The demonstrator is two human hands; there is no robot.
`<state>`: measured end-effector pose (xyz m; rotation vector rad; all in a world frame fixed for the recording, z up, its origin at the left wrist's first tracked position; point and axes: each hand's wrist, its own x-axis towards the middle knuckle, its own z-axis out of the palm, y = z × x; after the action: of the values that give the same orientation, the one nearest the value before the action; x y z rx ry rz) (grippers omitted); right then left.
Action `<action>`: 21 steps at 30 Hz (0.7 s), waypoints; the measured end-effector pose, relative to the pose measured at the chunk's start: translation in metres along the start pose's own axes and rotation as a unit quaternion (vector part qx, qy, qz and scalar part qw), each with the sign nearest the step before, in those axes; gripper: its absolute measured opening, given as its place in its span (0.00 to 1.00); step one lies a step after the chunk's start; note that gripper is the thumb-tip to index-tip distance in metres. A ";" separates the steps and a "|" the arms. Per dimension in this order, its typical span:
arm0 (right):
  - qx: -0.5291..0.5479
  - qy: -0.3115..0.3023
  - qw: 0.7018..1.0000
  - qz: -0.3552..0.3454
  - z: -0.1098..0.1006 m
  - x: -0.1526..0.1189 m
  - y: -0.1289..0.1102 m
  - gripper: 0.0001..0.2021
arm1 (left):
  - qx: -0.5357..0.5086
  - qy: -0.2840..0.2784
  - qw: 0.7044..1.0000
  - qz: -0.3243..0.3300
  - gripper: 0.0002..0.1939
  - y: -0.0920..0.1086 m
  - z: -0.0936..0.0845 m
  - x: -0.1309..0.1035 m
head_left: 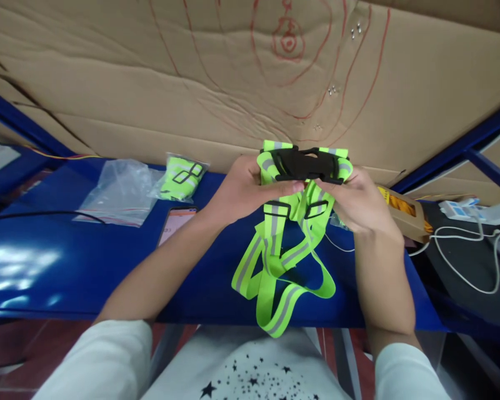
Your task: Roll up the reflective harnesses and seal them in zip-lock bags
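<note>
A neon yellow reflective strap harness with grey stripes hangs above the blue table. Its wide black belt section is bunched at the top. My left hand grips the left side of that black section, thumb pressed along its lower edge. My right hand holds the right side, fingers curled on the strap below. Two black plastic adjusters sit on the straps just under my hands. The loose loops dangle down over the table's front edge.
A packed neon harness in a clear bag and an empty clear bag lie at the back left. A phone lies near my left forearm. A small cardboard box, white cables and a power strip are at right. Cardboard lines the back.
</note>
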<state>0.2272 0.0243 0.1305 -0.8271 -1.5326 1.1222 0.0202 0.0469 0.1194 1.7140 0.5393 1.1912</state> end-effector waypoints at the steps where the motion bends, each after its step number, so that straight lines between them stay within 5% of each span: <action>1: 0.013 0.001 1.000 0.005 0.002 0.000 0.001 0.13 | 0.018 -0.001 1.000 0.014 0.20 0.000 0.001 0.000; 6: 0.016 0.002 1.000 -0.012 0.013 0.000 0.006 0.15 | 0.069 0.001 0.996 0.065 0.25 -0.005 0.006 0.004; 15: -0.207 -0.052 0.970 -0.114 0.006 0.010 0.013 0.21 | -0.093 0.006 0.995 -0.042 0.31 -0.027 0.010 0.007; 18: -0.234 -0.117 0.961 -0.093 0.001 0.009 0.003 0.27 | -0.101 0.057 0.993 -0.025 0.27 -0.036 0.008 0.008; 21: -0.232 -0.094 0.967 -0.050 -0.004 0.005 -0.007 0.29 | -0.053 0.069 0.996 -0.010 0.25 -0.043 0.004 0.007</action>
<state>0.2299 0.0273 0.1392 -0.9586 -2.0157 0.7922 0.0336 0.0699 0.0849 1.5409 0.5654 1.3081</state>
